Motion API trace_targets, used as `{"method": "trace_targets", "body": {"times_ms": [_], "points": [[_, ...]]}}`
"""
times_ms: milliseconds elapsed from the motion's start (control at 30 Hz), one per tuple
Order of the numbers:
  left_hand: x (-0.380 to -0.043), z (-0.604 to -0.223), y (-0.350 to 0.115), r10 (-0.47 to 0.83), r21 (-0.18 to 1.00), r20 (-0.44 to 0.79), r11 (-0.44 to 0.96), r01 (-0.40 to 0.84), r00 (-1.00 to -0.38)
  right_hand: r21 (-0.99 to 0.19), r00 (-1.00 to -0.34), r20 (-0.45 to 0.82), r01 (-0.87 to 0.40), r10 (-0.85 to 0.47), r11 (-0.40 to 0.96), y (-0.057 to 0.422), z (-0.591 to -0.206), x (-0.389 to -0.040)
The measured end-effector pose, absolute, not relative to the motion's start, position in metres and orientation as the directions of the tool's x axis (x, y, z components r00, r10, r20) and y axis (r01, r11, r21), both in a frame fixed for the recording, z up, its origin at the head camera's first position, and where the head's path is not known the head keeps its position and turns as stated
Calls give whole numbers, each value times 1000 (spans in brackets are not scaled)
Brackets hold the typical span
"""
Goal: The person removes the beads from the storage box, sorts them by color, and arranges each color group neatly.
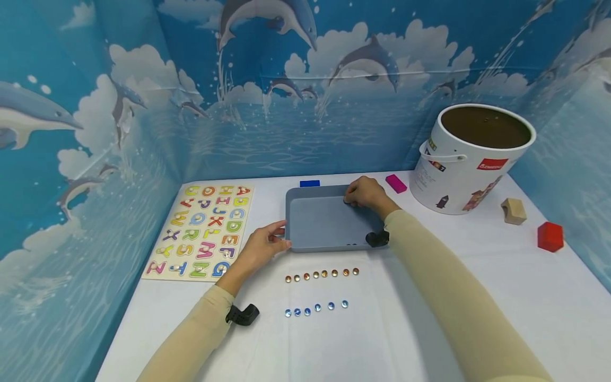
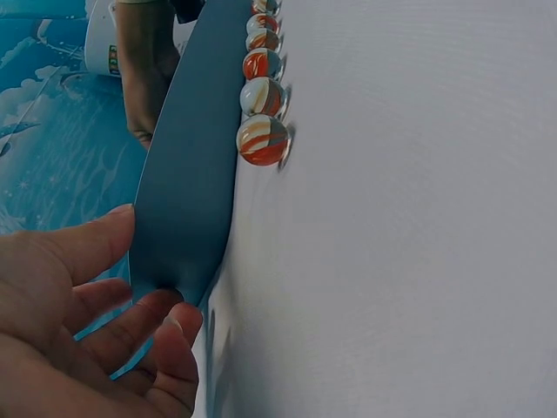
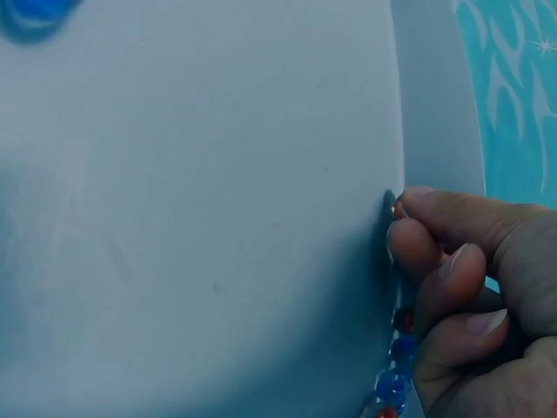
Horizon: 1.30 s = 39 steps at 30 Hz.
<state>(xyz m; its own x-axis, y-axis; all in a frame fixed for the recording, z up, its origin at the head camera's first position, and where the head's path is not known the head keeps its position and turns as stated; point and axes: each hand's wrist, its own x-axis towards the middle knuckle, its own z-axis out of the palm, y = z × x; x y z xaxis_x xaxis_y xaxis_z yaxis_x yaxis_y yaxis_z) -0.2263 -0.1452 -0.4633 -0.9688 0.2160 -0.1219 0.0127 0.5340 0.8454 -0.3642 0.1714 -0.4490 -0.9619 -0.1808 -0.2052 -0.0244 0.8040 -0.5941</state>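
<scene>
Our right grip [image 1: 365, 191] pinches a marble [image 3: 399, 210] at the tray's [image 1: 315, 220] far wall, more marbles [image 3: 392, 387] lined up just beside it. Our left grip [image 1: 261, 245] curls round the tray's left edge. Nearer us than both, orange marbles [image 1: 324, 274] and blue marbles [image 1: 317, 307] form two rows on the surface [image 1: 363, 339].

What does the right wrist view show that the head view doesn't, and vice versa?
Only right wrist: the red tint on the marble in the pinch, and several red and blue marbles lined against the wall of the tray.

Only head: the left hand at the tray's edge, the letter board, the white bucket and the red block.

Both: the right hand, the tray and the blue backdrop.
</scene>
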Motion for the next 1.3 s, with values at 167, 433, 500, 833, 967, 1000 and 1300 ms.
{"method": "trace_targets", "body": {"times_ms": [167, 433, 500, 833, 967, 1000, 1300], "points": [[-226, -464, -144, 214, 844, -117, 536, 16, -970, -751, -951, -203, -1, -232, 660, 177, -442, -356], [-226, -464, -145, 213, 845, -122, 534, 11, -970, -912, -951, -123, -5, -284, 411, 184, -424, -322], [-226, -464, -146, 206, 846, -125, 532, 3, -971, -930, -946, -119, 0, -302, 367, 185, -420, -307], [-226, -467, -145, 219, 851, -123, 525, 10, -968, -955, -908, -151, 32, -391, 295, 205, -423, -225], [-226, -469, -145, 221, 850, -120, 527, 15, -968, -950, -878, -194, 56, -438, 309, 211, -437, -198], [-226, -469, -145, 221, 850, -119, 527, 16, -968, -944, -870, -206, 55, -448, 327, 212, -441, -193], [-226, -466, -144, 218, 844, -119, 536, 17, -969, -855, -874, -214, -48, -436, 517, 213, -466, -175]]}}
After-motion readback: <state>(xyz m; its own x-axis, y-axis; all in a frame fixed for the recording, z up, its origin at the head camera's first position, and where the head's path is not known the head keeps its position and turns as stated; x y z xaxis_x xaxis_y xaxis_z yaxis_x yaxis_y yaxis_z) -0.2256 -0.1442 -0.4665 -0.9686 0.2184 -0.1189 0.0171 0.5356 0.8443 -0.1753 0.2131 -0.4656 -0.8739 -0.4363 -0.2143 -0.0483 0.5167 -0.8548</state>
